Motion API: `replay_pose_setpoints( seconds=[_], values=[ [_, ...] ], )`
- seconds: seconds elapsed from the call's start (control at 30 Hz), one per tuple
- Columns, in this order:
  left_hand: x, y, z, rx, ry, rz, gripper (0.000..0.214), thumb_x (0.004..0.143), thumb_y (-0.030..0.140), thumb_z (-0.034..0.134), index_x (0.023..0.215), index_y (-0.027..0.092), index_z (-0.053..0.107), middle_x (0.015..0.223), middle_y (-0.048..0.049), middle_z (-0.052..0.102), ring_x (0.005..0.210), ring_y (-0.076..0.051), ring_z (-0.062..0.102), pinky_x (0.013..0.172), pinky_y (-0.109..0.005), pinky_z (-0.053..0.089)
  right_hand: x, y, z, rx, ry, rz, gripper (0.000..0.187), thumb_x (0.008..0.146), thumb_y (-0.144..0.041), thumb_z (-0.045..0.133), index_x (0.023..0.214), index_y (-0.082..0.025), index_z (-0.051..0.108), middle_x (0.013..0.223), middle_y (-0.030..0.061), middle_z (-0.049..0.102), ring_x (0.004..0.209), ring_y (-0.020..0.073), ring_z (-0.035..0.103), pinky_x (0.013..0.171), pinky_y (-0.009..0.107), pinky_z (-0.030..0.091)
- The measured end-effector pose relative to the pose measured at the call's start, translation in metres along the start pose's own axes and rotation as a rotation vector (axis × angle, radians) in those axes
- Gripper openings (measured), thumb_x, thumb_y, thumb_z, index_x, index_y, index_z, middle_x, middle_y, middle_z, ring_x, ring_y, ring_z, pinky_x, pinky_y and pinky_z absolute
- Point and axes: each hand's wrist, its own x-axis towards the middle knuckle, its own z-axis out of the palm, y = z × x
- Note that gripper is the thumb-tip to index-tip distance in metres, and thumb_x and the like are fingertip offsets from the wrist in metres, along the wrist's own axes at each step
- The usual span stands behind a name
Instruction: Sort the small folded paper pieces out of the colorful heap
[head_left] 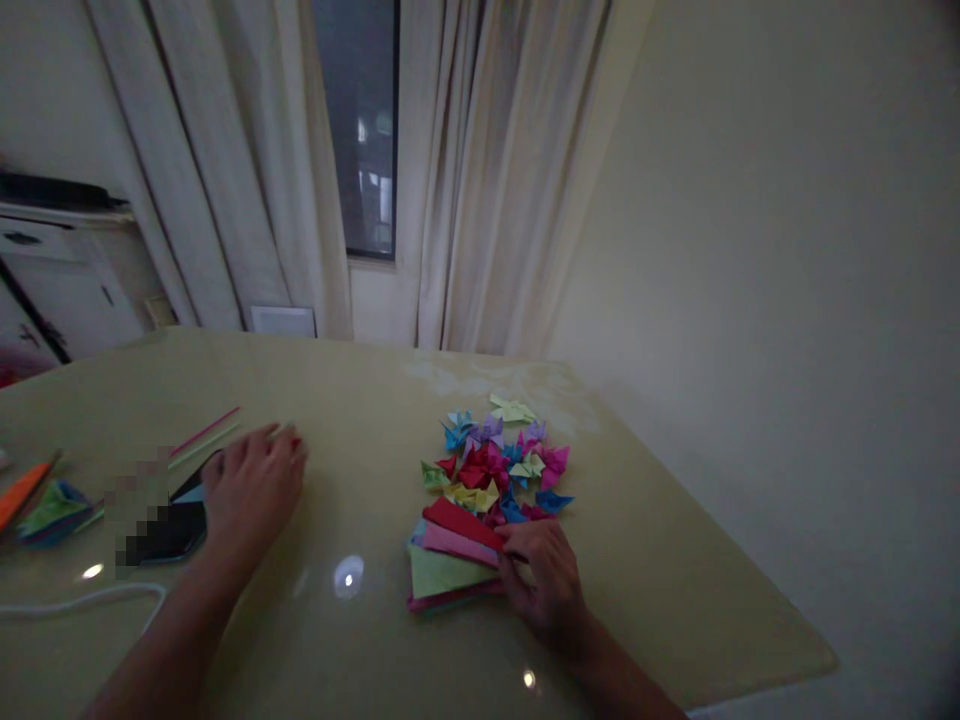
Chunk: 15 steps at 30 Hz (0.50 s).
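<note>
My right hand (pixel 546 580) rests on the right edge of a fanned stack of coloured paper squares (pixel 450 560), red, pink and green on top, with its fingers curled onto the sheets. Just beyond the stack lies a heap of small folded paper shapes (pixel 501 463) in blue, red, yellow, purple and pink. My left hand (pixel 251 490) lies palm down on the table further left, fingers stretched forward over thin coloured sticks (pixel 204 434) and the corner of a dark phone (pixel 176 525).
A glossy yellow-green table (pixel 660 570) fills the lower view, with its right edge near the wall. At far left lie a folded green-blue paper piece (pixel 52 508), an orange tool (pixel 22 490) and a white cable (pixel 82 598). Curtains and a dark window stand behind.
</note>
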Motion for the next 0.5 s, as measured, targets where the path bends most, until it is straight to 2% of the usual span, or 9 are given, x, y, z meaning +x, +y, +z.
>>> replay_pose_setpoints(
  seconds=[0.1, 0.2, 0.3, 0.4, 0.5],
  values=[
    [-0.001, -0.032, 0.008, 0.15, -0.133, -0.122, 0.048, 0.103, 0.038, 0.04, 0.139, 0.012, 0.06, 0.147, -0.0252, 0.058, 0.134, -0.048, 0.05, 0.103, -0.07, 0.042, 0.002, 0.0, 0.003, -0.026, -0.068, -0.001, 0.017, 0.094, -0.005, 0.06, 0.1, -0.022, 0.059, 0.093, 0.0071, 0.076, 0.085, 0.0222, 0.072, 0.077, 0.036, 0.054],
    [-0.003, -0.04, 0.01, 0.148, -0.211, -0.138, 0.045, 0.104, 0.03, 0.035, 0.134, 0.014, 0.064, 0.136, -0.0237, 0.064, 0.127, -0.046, 0.055, 0.099, -0.067, 0.044, 0.003, 0.001, 0.006, -0.041, -0.134, -0.021, 0.015, 0.096, -0.007, 0.059, 0.1, -0.022, 0.059, 0.096, 0.0076, 0.076, 0.088, 0.0227, 0.072, 0.079, 0.037, 0.052],
    [-0.003, -0.034, 0.008, 0.122, -0.202, -0.106, 0.044, 0.103, 0.025, 0.036, 0.133, 0.013, 0.064, 0.133, -0.0237, 0.065, 0.124, -0.044, 0.057, 0.098, -0.065, 0.044, 0.0, 0.002, 0.008, -0.054, -0.18, -0.018, 0.014, 0.098, -0.008, 0.059, 0.101, -0.022, 0.061, 0.099, 0.0072, 0.077, 0.091, 0.0223, 0.072, 0.082, 0.037, 0.05],
    [-0.002, -0.021, 0.01, 0.042, -0.147, -0.039, 0.045, 0.104, 0.031, 0.036, 0.137, 0.014, 0.062, 0.133, -0.0228, 0.066, 0.121, -0.044, 0.058, 0.1, -0.066, 0.041, -0.003, 0.004, 0.01, -0.066, -0.216, -0.007, 0.013, 0.099, -0.009, 0.062, 0.102, -0.022, 0.063, 0.101, 0.0063, 0.078, 0.093, 0.0217, 0.072, 0.084, 0.037, 0.049],
    [-0.005, -0.002, 0.016, -0.14, -0.053, 0.047, 0.046, 0.103, 0.042, 0.039, 0.132, 0.016, 0.064, 0.128, -0.019, 0.067, 0.118, -0.038, 0.061, 0.101, -0.057, 0.044, -0.005, 0.004, 0.01, -0.071, -0.257, 0.019, 0.018, 0.095, -0.007, 0.064, 0.106, -0.021, 0.066, 0.105, 0.007, 0.078, 0.097, 0.0224, 0.071, 0.087, 0.038, 0.049]
  ],
)
